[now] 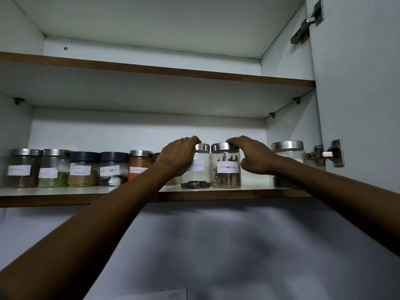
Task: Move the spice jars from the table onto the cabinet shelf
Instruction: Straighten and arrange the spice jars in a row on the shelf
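Two jars set down on the cabinet shelf (pixel 129 197), in line with the row.

The left hand (pixel 180 153) grips the lid of the pepper jar (pixel 198 169) and the right hand (pixel 252 155) the cinnamon jar (pixel 226 167), apparently nudging them side by side, labels forward.

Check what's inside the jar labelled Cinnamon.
Brown sticks stand inside the Cinnamon jar, showing above and below its white label. The label hides the middle of them. The right hand grips the steel lid, so nothing shows from the top.
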Tool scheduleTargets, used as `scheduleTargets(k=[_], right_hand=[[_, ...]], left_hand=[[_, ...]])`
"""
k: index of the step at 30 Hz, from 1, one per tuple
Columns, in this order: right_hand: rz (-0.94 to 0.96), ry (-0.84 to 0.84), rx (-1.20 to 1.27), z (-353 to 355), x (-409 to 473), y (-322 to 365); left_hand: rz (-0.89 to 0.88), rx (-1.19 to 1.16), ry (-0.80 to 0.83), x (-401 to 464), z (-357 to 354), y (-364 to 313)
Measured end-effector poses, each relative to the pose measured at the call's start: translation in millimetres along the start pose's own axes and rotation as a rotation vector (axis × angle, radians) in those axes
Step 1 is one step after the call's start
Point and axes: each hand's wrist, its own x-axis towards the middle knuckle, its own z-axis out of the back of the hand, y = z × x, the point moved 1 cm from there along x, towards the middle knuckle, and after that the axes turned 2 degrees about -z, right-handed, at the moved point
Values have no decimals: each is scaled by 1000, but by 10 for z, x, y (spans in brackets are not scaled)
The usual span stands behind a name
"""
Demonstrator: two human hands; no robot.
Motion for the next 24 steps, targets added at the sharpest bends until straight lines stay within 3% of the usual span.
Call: scheduleTargets(k=[10,24], right_hand=[[-37,12,-56,-450,469,-55],[-44,53,-133,-1029,1174,-316]], left_hand=[[78,-147,149,209,-362,304],[54,39,329,489,-773,491]])
